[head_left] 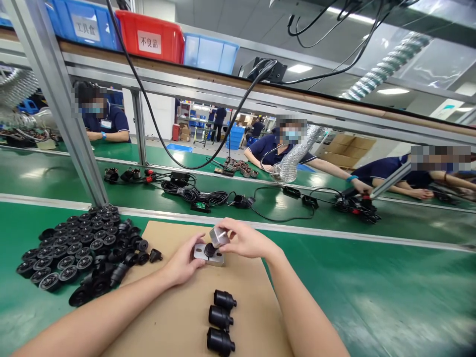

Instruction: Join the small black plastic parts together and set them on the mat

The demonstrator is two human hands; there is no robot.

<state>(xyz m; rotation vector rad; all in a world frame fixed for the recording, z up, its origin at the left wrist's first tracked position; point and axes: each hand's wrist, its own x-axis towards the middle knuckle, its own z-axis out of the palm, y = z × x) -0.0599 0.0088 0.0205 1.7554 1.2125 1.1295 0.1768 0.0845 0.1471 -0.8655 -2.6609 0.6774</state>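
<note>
A silver metal block [219,237] is tilted in the fingers of my right hand [247,239], just above a flat metal base plate [219,259] with slots. Upright in the middle of that plate stands a small black part [210,249], close under the block; whether the two touch I cannot tell. My left hand [188,260] grips the plate's left end, thumb in front and fingers behind. The plate rests on a brown cardboard sheet [171,307]. Nearer to me, three black plastic housings [220,316] lie on their sides in a column.
Left of the cardboard, many round black parts [74,248] are massed on the green bench [372,287]. Beyond a metal rail, black cables [201,196] lie on a green belt. A co-worker [271,148] reaches across there. Bins [150,39] stand on the shelf overhead; a black cable hangs below it.
</note>
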